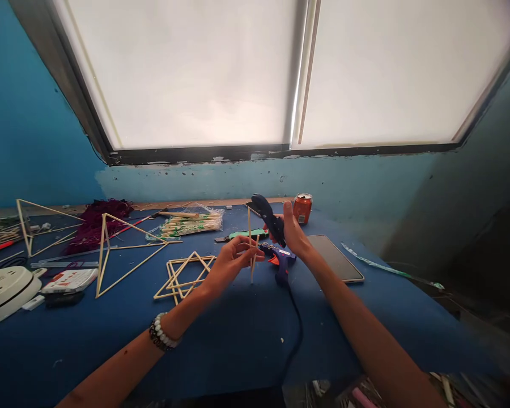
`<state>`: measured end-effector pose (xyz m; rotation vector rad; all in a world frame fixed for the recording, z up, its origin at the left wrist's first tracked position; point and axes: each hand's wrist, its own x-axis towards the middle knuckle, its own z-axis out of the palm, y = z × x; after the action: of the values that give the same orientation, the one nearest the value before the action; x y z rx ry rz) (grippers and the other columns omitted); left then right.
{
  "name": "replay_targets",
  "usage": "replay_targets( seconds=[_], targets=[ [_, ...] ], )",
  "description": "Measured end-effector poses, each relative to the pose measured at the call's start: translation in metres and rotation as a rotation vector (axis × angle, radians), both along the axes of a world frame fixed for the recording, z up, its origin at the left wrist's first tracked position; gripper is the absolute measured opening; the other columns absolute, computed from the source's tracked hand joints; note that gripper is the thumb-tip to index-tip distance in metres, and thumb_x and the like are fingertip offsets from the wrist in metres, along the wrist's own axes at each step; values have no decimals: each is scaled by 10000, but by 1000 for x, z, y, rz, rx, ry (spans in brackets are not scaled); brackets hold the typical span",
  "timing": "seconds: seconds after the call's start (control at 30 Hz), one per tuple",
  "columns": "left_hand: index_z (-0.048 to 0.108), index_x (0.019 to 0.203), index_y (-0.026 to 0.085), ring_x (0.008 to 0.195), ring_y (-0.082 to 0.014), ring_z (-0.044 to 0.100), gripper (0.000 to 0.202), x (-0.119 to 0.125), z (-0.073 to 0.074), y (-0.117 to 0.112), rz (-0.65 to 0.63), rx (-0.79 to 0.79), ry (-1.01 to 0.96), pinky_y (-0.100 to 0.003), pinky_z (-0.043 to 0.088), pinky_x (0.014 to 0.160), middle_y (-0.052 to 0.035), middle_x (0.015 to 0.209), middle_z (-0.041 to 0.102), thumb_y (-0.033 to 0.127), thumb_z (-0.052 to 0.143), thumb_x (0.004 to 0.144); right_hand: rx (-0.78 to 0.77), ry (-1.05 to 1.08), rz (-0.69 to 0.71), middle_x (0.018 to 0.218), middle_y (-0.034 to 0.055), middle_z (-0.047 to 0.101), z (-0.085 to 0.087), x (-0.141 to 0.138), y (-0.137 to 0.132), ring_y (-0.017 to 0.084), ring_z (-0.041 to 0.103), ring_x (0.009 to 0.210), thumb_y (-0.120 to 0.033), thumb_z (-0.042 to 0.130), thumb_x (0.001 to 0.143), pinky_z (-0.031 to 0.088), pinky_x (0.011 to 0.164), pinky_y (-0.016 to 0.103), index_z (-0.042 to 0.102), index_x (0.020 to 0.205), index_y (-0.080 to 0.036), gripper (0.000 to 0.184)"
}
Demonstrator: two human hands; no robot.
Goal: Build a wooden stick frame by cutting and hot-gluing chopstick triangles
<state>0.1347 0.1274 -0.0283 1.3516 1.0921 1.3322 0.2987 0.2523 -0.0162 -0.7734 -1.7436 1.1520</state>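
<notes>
My left hand [233, 263] pinches thin wooden sticks [251, 249] that stand almost upright, crossing near my fingertips. My right hand [292, 231] grips a dark blue handled tool [267, 217], whose exact kind I cannot tell. Just below both hands, a blue hot glue gun [280, 263] with an orange trigger rests on the blue-covered table [221, 351], its black cord [295, 334] running toward me. A flat frame of glued sticks [182, 277] lies left of my left hand.
Stick triangle frames [127, 249] stand at the left, beside dark red yarn [96, 226] and a wrapped skewer bundle [191, 224]. A white power strip [4, 294] sits at the near left. An orange drink can [302, 208] and a tablet [335, 258] lie right, below a bright window [280, 73].
</notes>
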Motion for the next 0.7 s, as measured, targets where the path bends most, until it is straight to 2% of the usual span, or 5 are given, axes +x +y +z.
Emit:
replay_targets(
  seconds=[0.13, 0.3, 0.4, 0.53, 0.7],
  targets=[
    [640, 1091, 153, 1016, -277, 741, 451, -7, -8, -11, -27, 1, 58, -390, 549, 928, -100, 1029, 750, 477, 784, 812, 42, -36, -25, 540, 58, 558, 1, -2, -4, 156, 526, 501, -937, 71, 824, 378, 484, 276, 622, 673, -176, 952],
    [663, 1050, 136, 1017, -283, 734, 447, -11, -14, -18, -65, -4, 121, -390, 551, 916, -111, 1073, 715, 503, 768, 817, 45, 8, -55, 546, 47, 555, 0, -1, -1, 150, 525, 484, -954, 55, 799, 384, 480, 268, 625, 712, -173, 971],
    [584, 1049, 166, 993, -248, 727, 434, -8, -16, -15, -105, 38, 156, -371, 547, 876, -91, 1062, 694, 552, 681, 877, 57, 5, -61, 550, 48, 561, 0, 0, 0, 151, 528, 486, -959, 50, 790, 378, 478, 266, 632, 734, -174, 979],
    [437, 1008, 218, 898, -185, 693, 377, -2, -18, -9, -125, 76, 291, -344, 513, 826, -58, 979, 698, 593, 471, 983, 75, -15, -51, 539, 52, 552, 2, 1, -2, 149, 529, 488, -963, 53, 783, 384, 484, 268, 608, 671, -177, 969],
    [376, 996, 237, 874, -180, 642, 303, -2, -23, -3, -105, 88, 362, -358, 497, 858, -33, 907, 658, 539, 389, 1021, 65, -26, -13, 545, 50, 557, 4, 1, -5, 141, 524, 495, -948, 83, 809, 392, 494, 262, 613, 666, -176, 948]
  ],
)
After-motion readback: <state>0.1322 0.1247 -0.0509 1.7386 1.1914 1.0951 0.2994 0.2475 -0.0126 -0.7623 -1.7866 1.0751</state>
